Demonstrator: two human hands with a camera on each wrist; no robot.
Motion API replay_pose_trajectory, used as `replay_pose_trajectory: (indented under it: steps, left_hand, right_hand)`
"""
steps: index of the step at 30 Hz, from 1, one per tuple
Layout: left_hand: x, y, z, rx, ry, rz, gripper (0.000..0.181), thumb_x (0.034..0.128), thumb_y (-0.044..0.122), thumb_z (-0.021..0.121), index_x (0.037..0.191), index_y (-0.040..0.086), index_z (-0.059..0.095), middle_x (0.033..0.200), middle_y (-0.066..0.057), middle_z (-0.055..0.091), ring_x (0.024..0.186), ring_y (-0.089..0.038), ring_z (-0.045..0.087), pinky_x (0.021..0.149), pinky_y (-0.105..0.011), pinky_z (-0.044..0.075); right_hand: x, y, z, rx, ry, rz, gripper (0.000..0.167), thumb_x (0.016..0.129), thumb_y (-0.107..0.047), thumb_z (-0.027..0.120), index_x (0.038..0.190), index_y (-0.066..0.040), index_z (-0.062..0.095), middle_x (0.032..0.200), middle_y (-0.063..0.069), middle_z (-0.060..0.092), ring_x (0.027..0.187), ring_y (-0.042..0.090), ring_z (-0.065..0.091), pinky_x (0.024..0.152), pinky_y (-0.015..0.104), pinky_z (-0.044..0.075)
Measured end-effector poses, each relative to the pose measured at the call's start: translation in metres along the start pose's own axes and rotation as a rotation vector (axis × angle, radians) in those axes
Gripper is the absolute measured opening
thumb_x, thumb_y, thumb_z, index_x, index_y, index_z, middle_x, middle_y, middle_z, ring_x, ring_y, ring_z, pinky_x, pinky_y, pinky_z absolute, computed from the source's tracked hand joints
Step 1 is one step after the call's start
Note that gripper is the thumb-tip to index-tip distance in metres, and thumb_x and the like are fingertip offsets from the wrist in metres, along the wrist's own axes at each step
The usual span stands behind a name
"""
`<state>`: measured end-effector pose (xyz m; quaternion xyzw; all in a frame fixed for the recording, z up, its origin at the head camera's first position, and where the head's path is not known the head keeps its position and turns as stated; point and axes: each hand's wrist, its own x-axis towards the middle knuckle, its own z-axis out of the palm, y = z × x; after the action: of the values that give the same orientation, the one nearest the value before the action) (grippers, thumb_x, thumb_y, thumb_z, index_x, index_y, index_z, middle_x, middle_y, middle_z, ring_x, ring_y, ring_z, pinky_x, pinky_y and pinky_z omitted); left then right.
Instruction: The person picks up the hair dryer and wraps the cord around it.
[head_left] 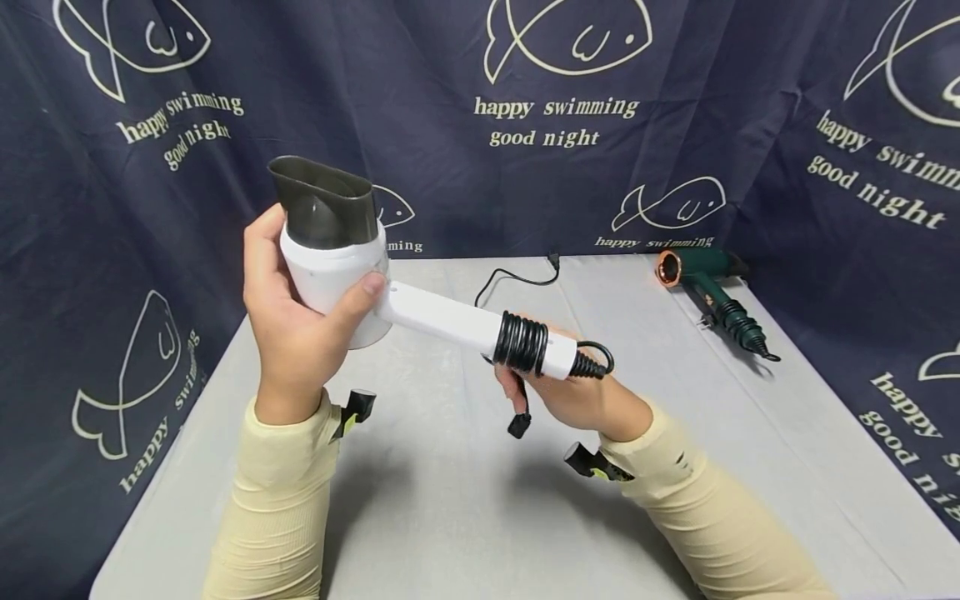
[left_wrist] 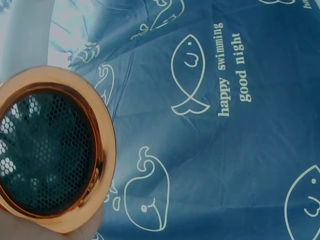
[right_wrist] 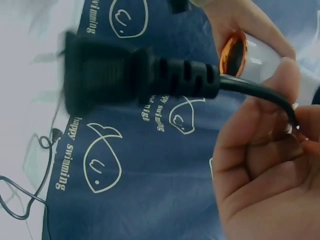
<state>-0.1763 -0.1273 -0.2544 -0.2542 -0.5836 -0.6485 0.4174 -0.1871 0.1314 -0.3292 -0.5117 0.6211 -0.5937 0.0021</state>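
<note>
A white hair dryer [head_left: 442, 317] with a dark flat nozzle [head_left: 330, 204] is held above the table. My left hand [head_left: 296, 342] grips its barrel, thumb on the near side, nozzle upward. The left wrist view shows the dryer's copper-coloured ring [left_wrist: 109, 135] around a mesh grille. Black cord [head_left: 522, 343] is wound round the handle near its end. Behind that end is my right hand [head_left: 573, 404], partly hidden by the handle. Its fingers curl and pinch the cord's free length, seen in the right wrist view, where the plug [right_wrist: 100, 75] sticks out large and blurred.
A green hair dryer [head_left: 712, 279] with a copper ring lies at the table's back right, cord wrapped on its handle. Another black cord [head_left: 517, 273] with a plug lies near the back edge. Dark blue fish-print curtains [head_left: 450, 75] stand behind and beside the white table [head_left: 450, 517].
</note>
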Motion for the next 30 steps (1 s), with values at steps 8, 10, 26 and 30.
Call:
replay_pose_trajectory:
  steps: [8, 10, 26, 30]
  left_hand:
    - [0.0, -0.001, -0.001, 0.069, 0.08, -0.005, 0.066, 0.0731, 0.012, 0.085, 0.132, 0.001, 0.057, 0.115, -0.006, 0.066, 0.098, -0.028, 0.063, 0.084, -0.034, 0.049]
    - [0.0, -0.001, -0.001, 0.083, 0.096, -0.014, 0.065, 0.073, 0.01, 0.084, 0.132, 0.002, 0.057, 0.115, -0.006, 0.066, 0.097, -0.028, 0.063, 0.083, -0.033, 0.049]
    - [-0.003, -0.009, 0.0, 0.398, 0.105, -0.083, 0.07, 0.0707, 0.015, 0.09, 0.133, 0.009, 0.057, 0.113, -0.002, 0.066, 0.098, -0.017, 0.061, 0.082, -0.027, 0.047]
    - [-0.003, -0.021, -0.004, 0.53, 0.069, -0.009, 0.073, 0.0682, 0.016, 0.091, 0.132, 0.002, 0.058, 0.115, -0.009, 0.067, 0.099, -0.018, 0.061, 0.082, -0.031, 0.047]
  right_hand:
    - [-0.003, -0.006, 0.014, -0.31, -0.02, 0.185, 0.021, 0.109, -0.003, 0.04, 0.126, -0.007, 0.052, 0.068, -0.001, 0.055, 0.053, 0.009, 0.056, 0.055, 0.024, 0.054]
    - [-0.004, -0.009, 0.017, -0.403, -0.028, 0.234, 0.02, 0.111, -0.013, 0.041, 0.127, -0.011, 0.051, 0.069, -0.005, 0.054, 0.054, 0.006, 0.055, 0.056, 0.023, 0.053]
    - [-0.005, -0.017, 0.019, -0.797, 0.031, 0.129, 0.016, 0.102, -0.012, 0.059, 0.117, -0.011, 0.064, 0.081, -0.013, 0.061, 0.067, -0.002, 0.053, 0.062, 0.019, 0.048]
    - [-0.006, -0.019, 0.014, -0.892, 0.114, 0.065, 0.012, 0.1, -0.013, 0.063, 0.111, -0.013, 0.069, 0.081, -0.012, 0.065, 0.069, -0.001, 0.056, 0.062, 0.021, 0.048]
